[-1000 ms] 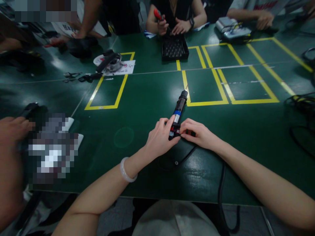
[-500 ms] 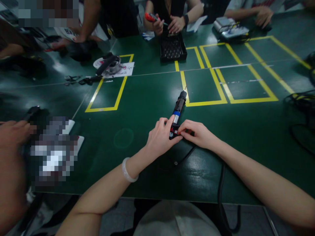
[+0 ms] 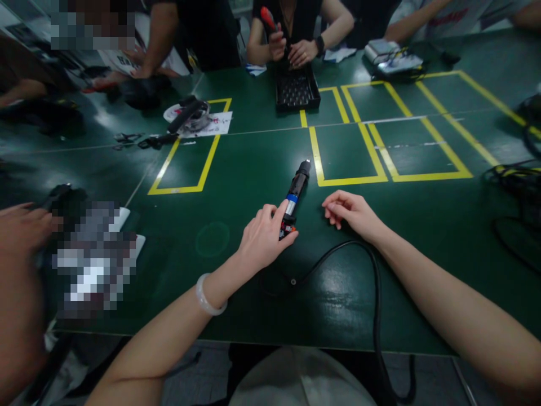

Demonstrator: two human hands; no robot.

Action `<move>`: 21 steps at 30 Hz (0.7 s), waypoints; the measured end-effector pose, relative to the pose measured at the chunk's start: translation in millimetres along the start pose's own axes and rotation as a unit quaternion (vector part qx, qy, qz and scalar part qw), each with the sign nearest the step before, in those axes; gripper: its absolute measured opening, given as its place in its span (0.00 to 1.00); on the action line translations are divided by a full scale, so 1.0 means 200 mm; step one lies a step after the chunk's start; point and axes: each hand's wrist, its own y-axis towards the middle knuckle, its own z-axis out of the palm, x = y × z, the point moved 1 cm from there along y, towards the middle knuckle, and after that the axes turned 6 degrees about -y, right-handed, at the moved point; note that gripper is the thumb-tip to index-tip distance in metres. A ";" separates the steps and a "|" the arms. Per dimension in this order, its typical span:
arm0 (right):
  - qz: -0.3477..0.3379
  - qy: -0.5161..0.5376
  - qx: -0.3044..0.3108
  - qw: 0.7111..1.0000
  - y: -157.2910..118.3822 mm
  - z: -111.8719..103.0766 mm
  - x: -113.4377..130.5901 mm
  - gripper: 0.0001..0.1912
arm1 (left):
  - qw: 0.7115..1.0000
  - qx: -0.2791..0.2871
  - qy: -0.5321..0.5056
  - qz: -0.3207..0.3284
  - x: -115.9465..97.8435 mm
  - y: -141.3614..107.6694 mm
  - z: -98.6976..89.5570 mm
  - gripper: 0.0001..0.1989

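Two hands of yours met at the tool (image 3: 299, 183) half a second ago; now just one is on it. Your right hand (image 3: 351, 213) has drawn off to the right and a little forward, and stands apart from the tool with bare table (image 3: 253, 169) between. Its fingers are loosely curled with the thumb close against them; whether something small sits between them, you cannot tell from this view.

Your left hand (image 3: 262, 237) is clamped around the tool's rear end, thumb on the near side and index finger along the barrel. It has slid slightly to the left, taking the tool with it: the tip, which overlapped the yellow line (image 3: 313, 152) before, now lies just left of it. From your left fingers the tool points forward and a bit right, its blue band just beyond the index finger and an orange piece (image 3: 293, 229) showing by the thumb.

More of the cable (image 3: 376, 282) shows now, arching close to your right wrist. Across the table, a co-worker's red handle (image 3: 267, 18) has swung more upright above the black tray (image 3: 298, 107).
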 end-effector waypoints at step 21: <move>0.018 -0.007 0.004 1.000 0.00 0.01 -0.01 0.11 | 0.948 0.034 0.127 -0.291 1.17 -0.01 -0.32 0.35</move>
